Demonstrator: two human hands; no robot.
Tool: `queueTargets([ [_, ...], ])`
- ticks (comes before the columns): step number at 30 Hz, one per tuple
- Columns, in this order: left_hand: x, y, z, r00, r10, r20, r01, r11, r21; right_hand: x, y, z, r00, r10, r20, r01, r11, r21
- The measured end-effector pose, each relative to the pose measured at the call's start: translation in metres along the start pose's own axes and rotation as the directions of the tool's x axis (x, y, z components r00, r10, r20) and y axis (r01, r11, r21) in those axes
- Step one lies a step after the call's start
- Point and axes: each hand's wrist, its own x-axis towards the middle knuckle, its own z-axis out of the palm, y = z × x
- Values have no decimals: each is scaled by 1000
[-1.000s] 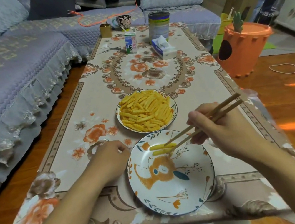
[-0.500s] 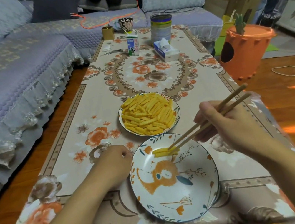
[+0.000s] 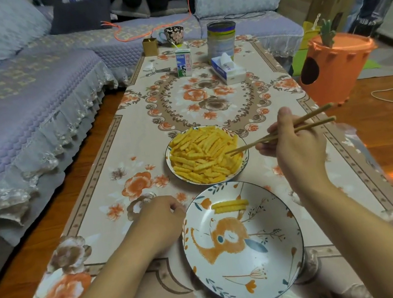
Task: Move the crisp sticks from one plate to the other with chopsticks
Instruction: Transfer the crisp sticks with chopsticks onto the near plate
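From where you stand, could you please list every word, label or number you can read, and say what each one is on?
"纯牛奶": large characters down the front of the milk carton; the small blue print above them is too blurred to read.
Tissue box: blue print on its side, too small to read.
Tin can: coloured label bands, no legible text.

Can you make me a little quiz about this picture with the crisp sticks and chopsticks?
1. True or false: the near plate holds more sticks than the far plate.
2. Which hand holds the chopsticks? A) left B) right C) both
3. Fill in: the chopstick tips are over the ____ plate.

Key:
1. False. The near plate holds only a couple of sticks; the far one holds a pile.
2. B. The right hand holds them; the left hand rests on the table beside the near plate.
3. far
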Motion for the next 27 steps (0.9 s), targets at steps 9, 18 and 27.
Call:
queueTargets([
  [9, 2, -5, -1, 1000, -2, -5, 2, 1000, 0, -2, 4, 9, 997, 69, -15, -69, 998, 11],
  [18, 5, -5, 2, 999, 19, -37, -18, 1000, 12, 8, -8, -22, 984, 175, -14, -170, 970, 173],
  [27, 3, -4, 5, 999, 43, -14, -42, 999, 28, -39, -40, -59, 792, 17, 611, 179, 949, -259],
])
